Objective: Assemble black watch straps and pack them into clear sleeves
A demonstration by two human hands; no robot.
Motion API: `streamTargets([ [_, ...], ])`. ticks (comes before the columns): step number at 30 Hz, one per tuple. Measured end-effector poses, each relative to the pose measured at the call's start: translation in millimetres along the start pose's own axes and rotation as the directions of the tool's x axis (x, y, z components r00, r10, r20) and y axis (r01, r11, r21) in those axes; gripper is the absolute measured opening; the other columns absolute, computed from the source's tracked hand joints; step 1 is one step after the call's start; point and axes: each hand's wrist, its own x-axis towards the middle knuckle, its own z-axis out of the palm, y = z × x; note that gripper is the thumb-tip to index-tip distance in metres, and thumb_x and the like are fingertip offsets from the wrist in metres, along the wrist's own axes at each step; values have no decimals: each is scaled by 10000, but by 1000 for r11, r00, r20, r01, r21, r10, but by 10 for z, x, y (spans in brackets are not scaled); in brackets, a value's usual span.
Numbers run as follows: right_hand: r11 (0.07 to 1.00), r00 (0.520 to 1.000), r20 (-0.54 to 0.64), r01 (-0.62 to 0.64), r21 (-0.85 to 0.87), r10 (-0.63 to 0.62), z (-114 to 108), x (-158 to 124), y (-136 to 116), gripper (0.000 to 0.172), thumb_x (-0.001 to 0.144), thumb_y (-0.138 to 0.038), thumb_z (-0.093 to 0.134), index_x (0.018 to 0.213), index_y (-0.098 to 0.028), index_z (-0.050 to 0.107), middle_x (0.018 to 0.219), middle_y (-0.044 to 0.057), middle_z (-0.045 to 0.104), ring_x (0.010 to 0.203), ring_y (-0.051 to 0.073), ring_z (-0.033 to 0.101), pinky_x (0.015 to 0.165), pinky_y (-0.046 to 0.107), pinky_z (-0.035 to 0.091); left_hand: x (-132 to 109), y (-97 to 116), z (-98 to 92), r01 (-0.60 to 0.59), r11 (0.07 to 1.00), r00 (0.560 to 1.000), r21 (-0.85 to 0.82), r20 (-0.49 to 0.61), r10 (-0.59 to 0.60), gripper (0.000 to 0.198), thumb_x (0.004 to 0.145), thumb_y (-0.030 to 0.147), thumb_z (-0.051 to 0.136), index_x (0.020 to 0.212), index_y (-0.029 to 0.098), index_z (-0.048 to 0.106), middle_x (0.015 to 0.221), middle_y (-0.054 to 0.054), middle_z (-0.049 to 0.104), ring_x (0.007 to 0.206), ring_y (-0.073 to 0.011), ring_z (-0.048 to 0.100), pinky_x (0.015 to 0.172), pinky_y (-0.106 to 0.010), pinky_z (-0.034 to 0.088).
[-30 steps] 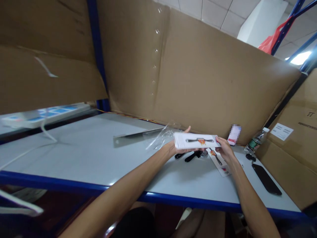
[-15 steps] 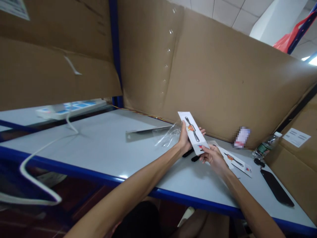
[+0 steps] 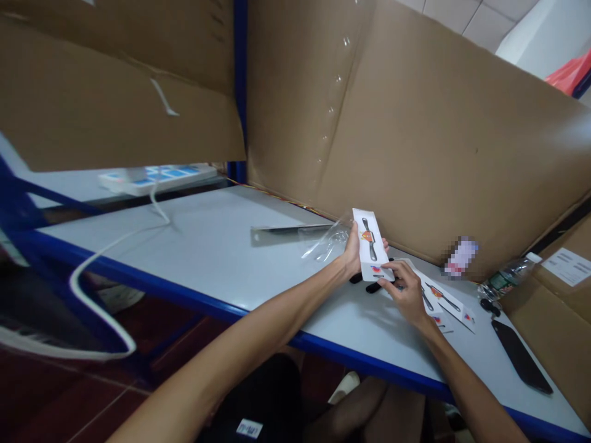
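Observation:
My left hand (image 3: 353, 253) is wrapped around the left edge and back of a long white printed card (image 3: 375, 239), which is tilted up above the table. Printed on its front are a dark-handled tool and an orange patch, with a small red and blue mark near the bottom. At the lower right corner, my right hand (image 3: 410, 292) has its thumb and forefinger closed on the card. Beneath the hands lie black handle-like pieces (image 3: 373, 287), partly covered. Similar printed cards (image 3: 443, 294) lie on the table just right of my right hand.
Clear plastic wrap (image 3: 323, 243) and a flat metallic strip (image 3: 272, 235) lie left of the hands. To the right are a black phone (image 3: 521, 357), a plastic bottle (image 3: 508, 277) and a small black object (image 3: 489, 306). A power strip (image 3: 170, 179) with a white cable stands at left.
The view has shifted, so the scene sits further right. The card is turned slightly more upright. My right hand's fingers have shifted at the card's lower end, uncovering more of its bottom mark.

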Motion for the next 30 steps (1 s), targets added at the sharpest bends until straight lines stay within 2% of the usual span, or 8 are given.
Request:
streamTargets([
  [8,995,997,26,71,-63,-70,23,-19,39,240,901,-414,695,1093,-273,726,1089,68,664,913,214,635,620,282,518,-6,13,40,-10,999,999,41,-42,12,788,912,781,305,1022,84,656,726,-139,690,644,-246,685,637,-372,589],
  [11,979,988,-26,145,-145,-150,39,-30,54,223,938,-390,654,1113,-291,750,1136,83,645,971,225,643,703,325,564,8,22,28,-19,1000,998,5,-64,19,761,916,775,313,1007,97,647,725,-134,687,639,-245,684,642,-378,591],
  [13,956,972,-80,202,-212,-223,46,-36,56,206,956,-361,632,1092,-300,773,1193,96,622,1034,237,637,803,372,577,24,34,6,-40,999,995,-19,-94,38,735,920,769,315,995,113,638,724,-126,684,637,-242,681,644,-381,591],
  [15,929,951,-88,267,-255,-297,47,-41,55,191,957,-325,632,1059,-303,791,1197,104,623,1068,249,628,842,396,578,41,46,-18,-44,999,994,-27,-103,41,717,917,770,326,985,124,629,729,-119,681,644,-240,681,645,-380,591],
  [22,824,882,-35,424,-376,-470,42,-52,-7,190,957,-207,610,1020,-273,776,1010,98,675,943,233,634,731,365,578,59,35,-20,-26,1000,990,-16,-141,24,709,899,778,364,1011,125,618,761,-120,685,648,-244,681,629,-384,589],
  [27,761,830,-36,493,-422,-557,65,-40,-76,161,950,-126,603,1017,-217,717,948,91,678,886,223,625,747,370,547,37,33,10,-8,1000,983,-29,-185,3,688,917,749,363,1043,125,626,786,-125,694,672,-257,689,617,-389,592],
  [30,733,814,-16,514,-446,-580,77,-37,-82,158,950,-104,593,1025,-205,689,920,85,680,865,225,615,757,371,532,29,34,28,-20,998,977,-55,-211,8,677,905,750,397,1047,131,632,798,-129,693,684,-262,693,644,-403,597],
])
